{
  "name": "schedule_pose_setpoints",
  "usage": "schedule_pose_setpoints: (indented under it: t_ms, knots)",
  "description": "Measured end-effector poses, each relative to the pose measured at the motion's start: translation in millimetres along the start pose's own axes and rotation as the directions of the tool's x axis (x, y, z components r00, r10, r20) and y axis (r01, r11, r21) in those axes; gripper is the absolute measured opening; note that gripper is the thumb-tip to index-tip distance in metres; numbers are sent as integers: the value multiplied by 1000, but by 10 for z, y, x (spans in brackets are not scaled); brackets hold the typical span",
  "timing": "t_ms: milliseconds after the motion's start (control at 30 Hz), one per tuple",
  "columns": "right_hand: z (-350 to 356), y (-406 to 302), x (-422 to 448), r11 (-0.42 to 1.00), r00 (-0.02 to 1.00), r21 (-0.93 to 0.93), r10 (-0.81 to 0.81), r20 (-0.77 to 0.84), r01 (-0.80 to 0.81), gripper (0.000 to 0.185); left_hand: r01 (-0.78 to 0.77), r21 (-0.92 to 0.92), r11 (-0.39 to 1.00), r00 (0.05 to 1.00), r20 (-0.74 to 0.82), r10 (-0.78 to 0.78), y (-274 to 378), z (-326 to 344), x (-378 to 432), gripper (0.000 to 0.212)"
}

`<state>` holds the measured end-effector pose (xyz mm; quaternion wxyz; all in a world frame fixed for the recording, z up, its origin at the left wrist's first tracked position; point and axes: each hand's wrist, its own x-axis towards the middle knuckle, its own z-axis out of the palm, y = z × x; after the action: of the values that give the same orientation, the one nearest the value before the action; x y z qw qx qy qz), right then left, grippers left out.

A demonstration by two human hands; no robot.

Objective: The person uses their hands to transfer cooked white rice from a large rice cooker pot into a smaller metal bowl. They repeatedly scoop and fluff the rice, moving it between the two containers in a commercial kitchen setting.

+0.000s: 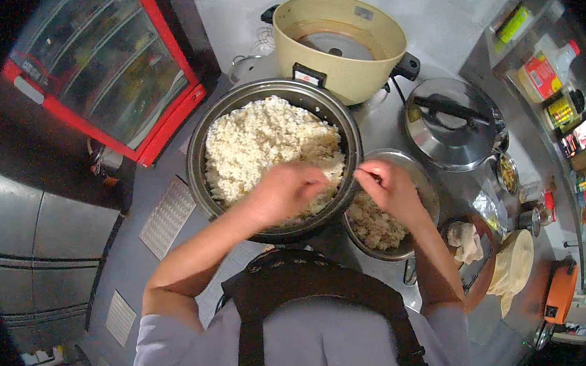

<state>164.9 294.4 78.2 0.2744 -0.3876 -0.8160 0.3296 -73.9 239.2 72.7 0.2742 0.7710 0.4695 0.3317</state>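
Note:
A large dark-rimmed pot full of cooked white rice stands before me. Over the rice near the pot's lower right, my left hand is blurred, its fingers curled in. My right hand is above a steel bowl, thumb and fingers drawn together close to the pot's right rim. Darker, clumped rice lies in that bowl, partly covered by my right hand and forearm. Whether either hand pinches anything small is hidden by blur and the curled fingers.
A cream-coloured cooker body stands behind the pot. To the right are a steel lid with a black handle, a small bowl of food and a crumpled cloth. A red-framed glass-door cabinet is at the left.

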Motion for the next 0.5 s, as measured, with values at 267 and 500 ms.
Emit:
schedule_pose_setpoints:
  t_ms: [267,500]
  knots:
    - [1020,-346,685,956,960,204,-240,142,209,36,248,-871,423,851,-13,-526,-475,-409,-327,27]
    - [1020,-356,774,996,909,64,-82,408,61,27,263,-818,512,770,-142,-622,-587,-494,-493,20]
